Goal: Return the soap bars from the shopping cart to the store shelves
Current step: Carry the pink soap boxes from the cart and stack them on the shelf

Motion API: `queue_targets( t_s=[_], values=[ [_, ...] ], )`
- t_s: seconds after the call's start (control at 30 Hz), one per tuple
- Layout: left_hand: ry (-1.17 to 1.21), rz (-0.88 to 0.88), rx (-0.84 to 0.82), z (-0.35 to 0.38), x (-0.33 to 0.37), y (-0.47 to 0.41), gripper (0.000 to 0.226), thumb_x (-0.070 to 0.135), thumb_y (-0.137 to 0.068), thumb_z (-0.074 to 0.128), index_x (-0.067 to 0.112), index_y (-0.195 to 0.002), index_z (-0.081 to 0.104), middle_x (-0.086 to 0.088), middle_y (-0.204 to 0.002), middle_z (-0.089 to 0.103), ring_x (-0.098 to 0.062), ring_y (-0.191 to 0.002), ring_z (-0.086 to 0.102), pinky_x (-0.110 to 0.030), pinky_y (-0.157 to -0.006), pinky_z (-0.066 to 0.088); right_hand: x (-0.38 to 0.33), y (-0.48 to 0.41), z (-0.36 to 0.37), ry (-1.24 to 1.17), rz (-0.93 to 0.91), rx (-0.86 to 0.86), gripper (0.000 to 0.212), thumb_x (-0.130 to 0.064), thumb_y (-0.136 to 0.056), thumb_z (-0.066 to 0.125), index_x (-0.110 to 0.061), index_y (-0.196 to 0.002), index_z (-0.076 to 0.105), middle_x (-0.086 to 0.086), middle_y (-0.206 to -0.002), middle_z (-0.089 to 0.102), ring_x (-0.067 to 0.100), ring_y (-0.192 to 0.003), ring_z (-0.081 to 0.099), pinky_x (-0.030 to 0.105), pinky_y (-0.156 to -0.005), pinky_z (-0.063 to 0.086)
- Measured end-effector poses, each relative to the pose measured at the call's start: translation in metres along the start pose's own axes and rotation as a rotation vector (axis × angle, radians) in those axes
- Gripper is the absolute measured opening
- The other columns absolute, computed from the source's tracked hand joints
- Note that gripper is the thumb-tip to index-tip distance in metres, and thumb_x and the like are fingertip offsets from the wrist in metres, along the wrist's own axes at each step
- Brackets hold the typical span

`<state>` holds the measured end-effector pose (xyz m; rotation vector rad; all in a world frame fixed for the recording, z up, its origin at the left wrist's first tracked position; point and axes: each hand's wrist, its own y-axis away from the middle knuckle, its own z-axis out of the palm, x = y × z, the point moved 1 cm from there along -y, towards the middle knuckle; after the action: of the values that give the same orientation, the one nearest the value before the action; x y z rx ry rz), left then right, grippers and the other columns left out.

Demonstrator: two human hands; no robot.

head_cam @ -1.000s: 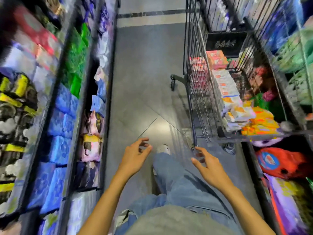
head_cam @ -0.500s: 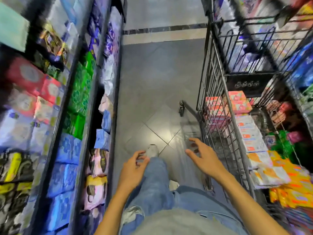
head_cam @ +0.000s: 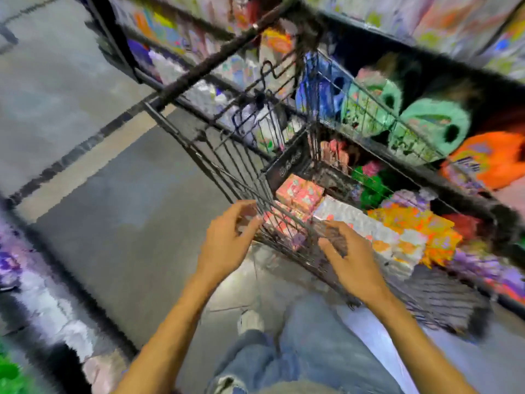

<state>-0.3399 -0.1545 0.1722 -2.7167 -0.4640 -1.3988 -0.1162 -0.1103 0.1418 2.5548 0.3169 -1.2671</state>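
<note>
Left of the left hand lies grey tiled floor (head_cam: pixel 108 194). The left hand (head_cam: pixel 227 240) hovers with fingers loosely curled, holding nothing, just beside the near side of the black wire shopping cart (head_cam: pixel 227 155). The right hand (head_cam: pixel 352 263) is at the cart's wire edge, fingers bent and spread; blur hides whether they touch it. Beyond both hands, inside the cart, lie pink, white and orange boxed soap bars (head_cam: pixel 298 191). Right of the right hand, blurred store shelves (head_cam: pixel 443 61) hold green and orange bags (head_cam: pixel 426 123).

We are in a shop aisle: wire shopping cart (head_cam: pixel 241 172) on grey floor tiles (head_cam: pixel 113 194), shelves (head_cam: pixel 426 49) crowded with bright packaged goods (head_cam: pixel 434 120).
</note>
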Motion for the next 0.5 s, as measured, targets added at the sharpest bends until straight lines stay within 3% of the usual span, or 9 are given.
queue_targets(
  t_s=[0.13,0.23,0.33,0.43,0.5],
  values=[
    [-0.065,0.174,-0.107,0.010,0.025,-0.070,0.029,0.028,-0.092,0.059,0.016,-0.118,0.061,0.010,-0.093,0.062,-0.007,-0.080,0.057,-0.008,-0.068,0.038,0.005,-0.019,-0.014,-0.065,0.104,0.193,0.017,-0.029,-0.084,0.060,-0.030,-0.101,0.056,-0.004,-0.097,0.065,0.015,-0.088,0.061,0.026,-0.080,0.045],
    [-0.148,0.212,-0.291,0.041,0.022,-0.125,0.034,0.036,-0.092,0.055,0.016,-0.119,0.060,0.006,-0.110,0.064,-0.008,-0.085,0.057,-0.019,-0.076,0.043,0.021,-0.043,-0.017,-0.146,0.243,0.235,0.021,-0.016,-0.090,0.060,-0.036,-0.093,0.054,-0.003,-0.091,0.063,0.009,-0.078,0.059,0.019,-0.072,0.045],
    [-0.288,0.163,-0.470,0.076,-0.002,-0.177,0.048,0.051,-0.089,0.052,0.016,-0.121,0.059,0.004,-0.117,0.063,-0.017,-0.093,0.061,-0.029,-0.080,0.046,0.040,-0.075,-0.014,-0.141,0.366,0.145,0.011,-0.019,-0.092,0.057,-0.027,-0.101,0.055,-0.003,-0.093,0.062,0.003,-0.080,0.058,0.007,-0.065,0.039],
    [-0.547,0.064,-0.690,0.107,-0.023,-0.215,0.078,0.071,-0.077,0.041,0.010,-0.123,0.059,-0.002,-0.129,0.058,-0.026,-0.111,0.058,-0.034,-0.083,0.043,0.063,-0.108,-0.002,-0.130,0.533,0.040,0.018,-0.022,-0.094,0.055,-0.011,-0.107,0.062,-0.001,-0.103,0.060,0.019,-0.093,0.060,0.023,-0.073,0.041],
    [-0.607,-0.076,-0.777,0.124,-0.036,-0.229,0.075,0.063,-0.083,0.051,0.007,-0.134,0.048,-0.010,-0.137,0.051,-0.031,-0.121,0.051,-0.036,-0.093,0.042,0.077,-0.129,0.009,-0.102,0.600,-0.074,0.032,-0.024,-0.095,0.053,0.003,-0.109,0.063,0.004,-0.117,0.060,0.022,-0.099,0.058,0.029,-0.082,0.043]
  ],
)
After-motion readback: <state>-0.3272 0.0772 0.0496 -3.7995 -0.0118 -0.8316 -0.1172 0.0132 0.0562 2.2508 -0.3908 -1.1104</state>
